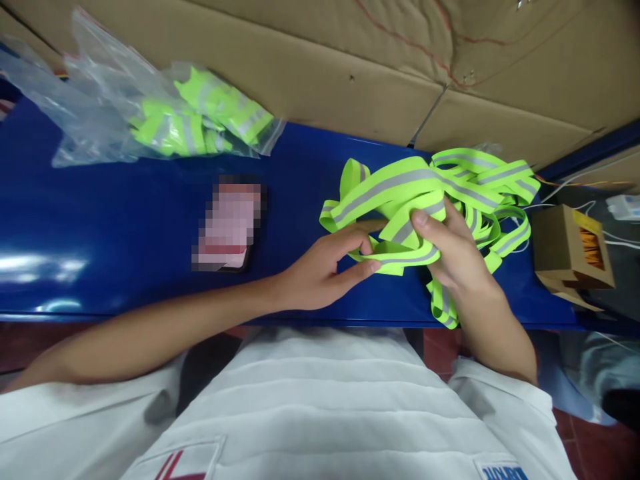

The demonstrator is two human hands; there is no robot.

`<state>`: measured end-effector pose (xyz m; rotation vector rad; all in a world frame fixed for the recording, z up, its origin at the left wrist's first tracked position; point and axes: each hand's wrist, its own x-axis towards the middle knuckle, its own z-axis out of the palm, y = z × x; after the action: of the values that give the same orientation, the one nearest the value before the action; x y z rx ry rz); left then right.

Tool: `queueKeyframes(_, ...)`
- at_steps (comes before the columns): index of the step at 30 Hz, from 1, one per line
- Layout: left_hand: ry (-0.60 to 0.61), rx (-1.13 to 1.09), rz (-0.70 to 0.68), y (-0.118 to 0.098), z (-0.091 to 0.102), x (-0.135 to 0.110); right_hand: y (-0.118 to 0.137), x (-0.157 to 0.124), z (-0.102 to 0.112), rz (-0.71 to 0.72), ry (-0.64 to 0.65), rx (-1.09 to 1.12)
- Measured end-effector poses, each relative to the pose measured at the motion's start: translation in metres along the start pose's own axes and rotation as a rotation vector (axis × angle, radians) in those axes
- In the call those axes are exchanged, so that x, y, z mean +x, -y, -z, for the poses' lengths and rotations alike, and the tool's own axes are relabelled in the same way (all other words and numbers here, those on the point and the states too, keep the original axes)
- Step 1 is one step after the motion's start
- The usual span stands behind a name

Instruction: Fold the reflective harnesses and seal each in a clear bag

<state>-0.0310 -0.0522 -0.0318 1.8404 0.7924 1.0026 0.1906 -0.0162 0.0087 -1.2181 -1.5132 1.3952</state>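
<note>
Neon yellow-green reflective straps [387, 189] with a grey stripe hang in loose loops between my hands, over the blue table. My right hand [453, 247] is closed on a bunch of them, its thumb on top. From the left, my left hand [333, 263] pinches a lower loop between thumb and fingers; some of its fingers are hidden behind the strap. More of the same strap lies in a tangled heap [510, 180] just beyond and to the right of my right hand. One end dangles below that hand near the table's front edge.
Clear plastic bags [115, 87] with folded neon reflective pieces [175, 130] lie at the back left. A phone [230, 223] with a blurred screen rests on the blue table [125, 227]. An opened cardboard box [570, 250] and white cables are at the right. Cardboard [320, 73] lines the back.
</note>
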Motion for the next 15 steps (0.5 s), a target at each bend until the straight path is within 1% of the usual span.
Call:
queueKeyframes(2, 0.005, -0.099, 0.042, 0.004, 0.001, 0.002, 0.001, -0.001, -0.003, -0.051, 0.035, 0.062)
queueKeyframes(4, -0.014, -0.137, 0.038, 0.005, 0.002, 0.003, 0.003, -0.001, -0.004, -0.054, 0.044, 0.083)
queueKeyframes(6, -0.033, -0.128, 0.043, 0.005, 0.001, 0.003, 0.005, -0.001, -0.003, -0.034, 0.037, 0.055)
queueKeyframes(9, -0.029, -0.150, 0.103, 0.005, -0.004, 0.002, 0.006, -0.001, -0.001, -0.015, 0.012, -0.038)
queueKeyframes(12, -0.017, -0.254, 0.125, 0.003, -0.008, 0.000, 0.002, 0.000, -0.002, -0.042, 0.036, -0.002)
queueKeyframes(14, -0.025, -0.226, 0.125, -0.001, -0.009, -0.002, 0.000, 0.001, -0.003, -0.070, 0.063, 0.051)
queueKeyframes(15, -0.028, -0.145, 0.120, -0.003, -0.008, -0.003, -0.001, 0.002, -0.003, -0.073, 0.062, 0.063)
